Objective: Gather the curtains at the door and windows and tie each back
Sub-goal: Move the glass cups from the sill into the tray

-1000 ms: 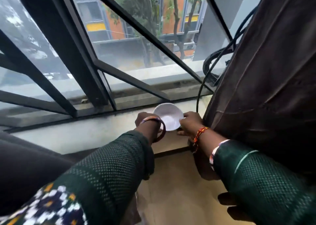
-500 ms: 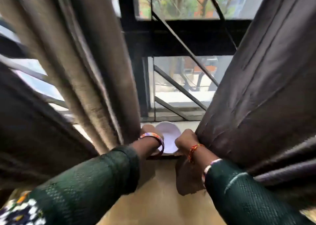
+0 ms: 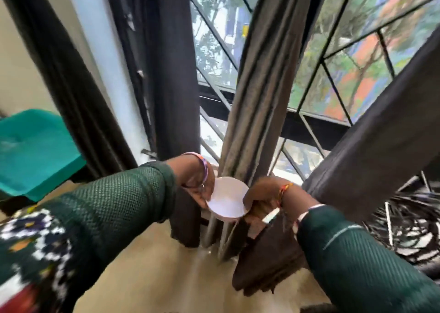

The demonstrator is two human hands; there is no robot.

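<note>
Both hands hold a round white shallow bowl (image 3: pixel 227 197) by opposite rim edges: left hand (image 3: pixel 196 188) curled on its left edge, right hand (image 3: pixel 258 194) pinching its right edge, neither on cloth. The bunched grey-brown curtain panel (image 3: pixel 262 103) hangs directly behind the bowl, long axis near vertical, just beyond the right hand, which is judged the nearer. Compared with half a second ago, the view has swung left: a teal seat (image 3: pixel 35 153) now shows, the bowl sits off the sill.
</note>
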